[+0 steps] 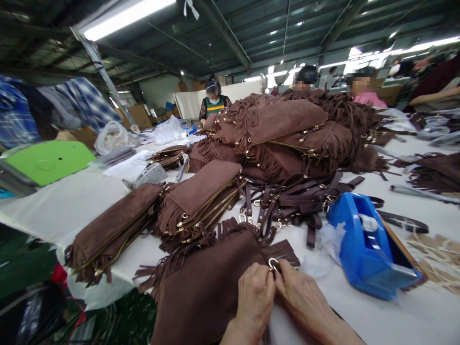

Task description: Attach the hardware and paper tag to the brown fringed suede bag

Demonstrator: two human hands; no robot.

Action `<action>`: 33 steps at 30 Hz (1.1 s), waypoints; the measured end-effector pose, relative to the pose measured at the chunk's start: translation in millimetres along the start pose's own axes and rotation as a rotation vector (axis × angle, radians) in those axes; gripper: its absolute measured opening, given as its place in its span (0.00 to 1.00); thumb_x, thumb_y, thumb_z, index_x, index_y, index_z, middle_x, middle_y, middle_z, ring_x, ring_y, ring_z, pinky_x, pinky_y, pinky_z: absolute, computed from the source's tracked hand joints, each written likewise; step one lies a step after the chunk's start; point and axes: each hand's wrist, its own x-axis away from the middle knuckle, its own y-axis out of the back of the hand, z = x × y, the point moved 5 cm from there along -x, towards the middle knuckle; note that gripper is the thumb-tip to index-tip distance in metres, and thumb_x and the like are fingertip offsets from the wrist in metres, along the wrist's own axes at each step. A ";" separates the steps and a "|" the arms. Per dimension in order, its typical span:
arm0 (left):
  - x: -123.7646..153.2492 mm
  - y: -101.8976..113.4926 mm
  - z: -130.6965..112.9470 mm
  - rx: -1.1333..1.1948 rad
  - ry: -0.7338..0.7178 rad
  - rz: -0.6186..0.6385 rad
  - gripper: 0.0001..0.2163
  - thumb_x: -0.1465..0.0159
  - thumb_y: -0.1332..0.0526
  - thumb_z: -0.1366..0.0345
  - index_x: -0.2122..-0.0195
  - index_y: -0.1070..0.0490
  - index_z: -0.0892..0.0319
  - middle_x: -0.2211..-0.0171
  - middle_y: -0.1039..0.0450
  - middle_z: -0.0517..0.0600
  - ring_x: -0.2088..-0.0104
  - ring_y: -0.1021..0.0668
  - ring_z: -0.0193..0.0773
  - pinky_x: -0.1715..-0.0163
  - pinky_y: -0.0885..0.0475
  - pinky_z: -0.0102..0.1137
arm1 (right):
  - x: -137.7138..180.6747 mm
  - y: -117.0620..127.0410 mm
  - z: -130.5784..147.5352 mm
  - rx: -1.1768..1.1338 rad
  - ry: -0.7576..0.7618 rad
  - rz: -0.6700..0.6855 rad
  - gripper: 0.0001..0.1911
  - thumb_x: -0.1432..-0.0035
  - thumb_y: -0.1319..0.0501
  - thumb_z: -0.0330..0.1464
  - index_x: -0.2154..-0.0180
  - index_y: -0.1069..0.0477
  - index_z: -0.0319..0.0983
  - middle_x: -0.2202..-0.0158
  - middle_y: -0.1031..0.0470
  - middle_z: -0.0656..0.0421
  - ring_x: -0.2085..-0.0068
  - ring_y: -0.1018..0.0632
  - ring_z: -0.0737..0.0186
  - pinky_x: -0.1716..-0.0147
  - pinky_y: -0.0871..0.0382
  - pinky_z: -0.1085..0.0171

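A dark brown fringed bag (pixel 212 282) lies flat at the table's near edge. My left hand (pixel 256 292) is closed on this bag's right corner, its fingers bunched together. Pressed close beside it, my right hand (pixel 300 290) pinches a curved gold-coloured clasp (pixel 273 262) at that corner. How the clasp joins the bag is hidden behind my fingers. Beyond my hands lies a heap of dark leather straps (pixel 287 201) with metal hooks.
A blue tape dispenser (pixel 362 244) stands right of my hands. Stacked zipped bags (pixel 204 191) lie ahead left, before a tall bag pile (pixel 283 124). A green-topped box (pixel 50 160) sits far left. Another person (pixel 213 103) is across the table.
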 end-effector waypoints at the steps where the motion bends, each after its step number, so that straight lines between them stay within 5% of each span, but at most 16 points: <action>1: 0.3 -0.6 0.4 -0.011 0.001 0.002 0.11 0.39 0.50 0.75 0.72 0.30 0.61 0.73 0.30 0.50 0.70 0.27 0.37 0.69 0.35 0.31 | 0.2 -0.8 0.6 0.006 0.007 0.001 0.07 0.39 0.55 0.27 0.67 0.41 0.41 0.78 0.27 0.61 0.76 0.23 0.61 0.79 0.40 0.66; 8: -4.3 -1.3 0.7 -0.062 0.056 0.030 0.11 0.39 0.51 0.76 0.73 0.31 0.61 0.73 0.30 0.50 0.70 0.27 0.37 0.68 0.34 0.31 | 11.4 -2.4 3.2 0.035 0.023 0.000 0.10 0.40 0.57 0.26 0.68 0.40 0.41 0.79 0.27 0.60 0.78 0.24 0.59 0.80 0.42 0.64; 12: -0.4 6.7 -8.6 0.002 0.023 0.070 0.07 0.39 0.46 0.73 0.69 0.30 0.59 0.70 0.28 0.48 0.67 0.27 0.37 0.66 0.32 0.31 | 20.1 -0.9 -8.8 -0.119 -0.137 0.184 0.11 0.39 0.58 0.31 0.69 0.40 0.41 0.76 0.25 0.58 0.73 0.22 0.57 0.75 0.38 0.63; 16: 34.0 31.9 -3.5 -0.073 -0.231 -0.062 0.16 0.40 0.42 0.61 0.51 0.35 0.58 0.58 0.27 0.51 0.58 0.27 0.41 0.59 0.32 0.34 | 26.4 2.6 -20.6 -0.318 -0.293 0.339 0.14 0.40 0.59 0.38 0.67 0.39 0.42 0.70 0.24 0.55 0.66 0.23 0.55 0.68 0.35 0.60; 20: 93.9 62.1 34.7 -0.567 -0.501 -0.275 0.25 0.41 0.44 0.51 0.48 0.36 0.63 0.53 0.28 0.54 0.51 0.30 0.45 0.53 0.37 0.37 | 32.1 3.7 -24.9 -0.402 -0.287 0.344 0.16 0.41 0.58 0.41 0.61 0.37 0.42 0.67 0.24 0.56 0.65 0.23 0.55 0.66 0.34 0.59; 23: 124.1 83.6 70.3 -0.823 -0.456 -0.270 0.19 0.42 0.44 0.63 0.49 0.34 0.60 0.52 0.28 0.52 0.50 0.31 0.46 0.47 0.45 0.42 | 35.9 0.6 -28.0 -0.421 -0.287 0.370 0.15 0.41 0.56 0.42 0.60 0.37 0.43 0.67 0.24 0.58 0.65 0.23 0.56 0.65 0.34 0.59; 26: 135.1 105.7 93.9 -0.886 -0.292 -0.264 0.23 0.44 0.46 0.74 0.47 0.36 0.55 0.48 0.32 0.53 0.47 0.33 0.47 0.47 0.45 0.44 | 37.8 -0.6 -31.7 -0.394 -0.302 0.408 0.16 0.43 0.55 0.43 0.57 0.38 0.43 0.65 0.24 0.58 0.63 0.23 0.56 0.62 0.34 0.59; 33: 131.6 118.1 109.9 -0.815 -0.211 -0.231 0.31 0.45 0.48 0.77 0.39 0.49 0.54 0.41 0.40 0.51 0.42 0.37 0.45 0.50 0.37 0.35 | 43.0 9.6 -32.0 -0.384 -0.287 0.422 0.15 0.43 0.52 0.43 0.58 0.37 0.43 0.62 0.25 0.59 0.61 0.25 0.59 0.61 0.34 0.63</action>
